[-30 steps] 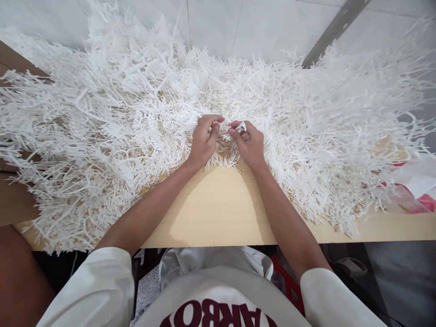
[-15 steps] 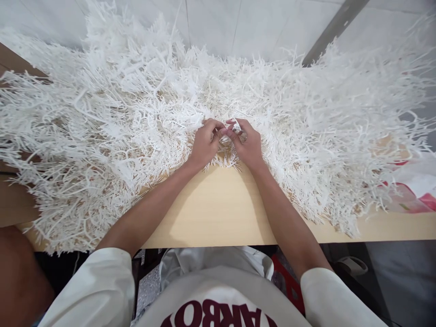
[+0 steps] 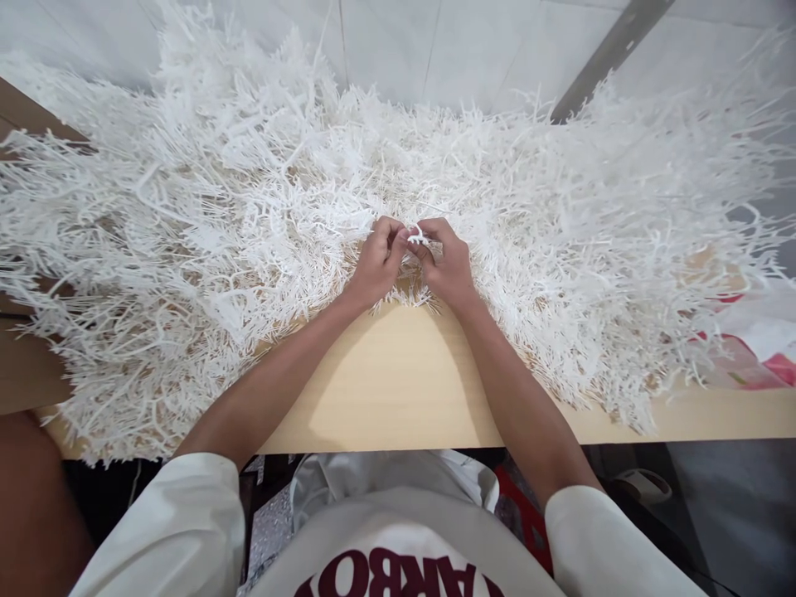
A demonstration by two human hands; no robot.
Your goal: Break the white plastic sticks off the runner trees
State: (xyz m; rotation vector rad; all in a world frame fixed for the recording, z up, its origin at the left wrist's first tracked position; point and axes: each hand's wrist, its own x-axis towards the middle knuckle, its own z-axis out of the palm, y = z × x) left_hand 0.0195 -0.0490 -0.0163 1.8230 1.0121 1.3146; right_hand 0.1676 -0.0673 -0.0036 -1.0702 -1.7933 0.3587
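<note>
A small white branched piece [image 3: 418, 237] shows between the fingertips of my two hands. My right hand [image 3: 448, 264] is closed, with thumb and forefinger pinching this piece. My left hand [image 3: 376, 261] is closed too, its thumb and forefinger pressed together at the piece's left end; what lies inside that pinch is hidden. Around and behind both hands spreads a large heap of white branched strands [image 3: 267, 224], which covers much of the light wooden table [image 3: 398, 373].
On the right, a clear and pink plastic bag [image 3: 746, 361] lies by the heap. Brown cardboard [image 3: 31, 365] stands at the left edge. A tiled wall [image 3: 485, 50] and a grey metal bar [image 3: 609, 54] are behind. Someone's bare skin [image 3: 37, 506] shows at the lower left.
The white piece has turned and now shows between the fingertips of both hands. My right hand has shifted slightly left, and its fingers have changed their hold.
</note>
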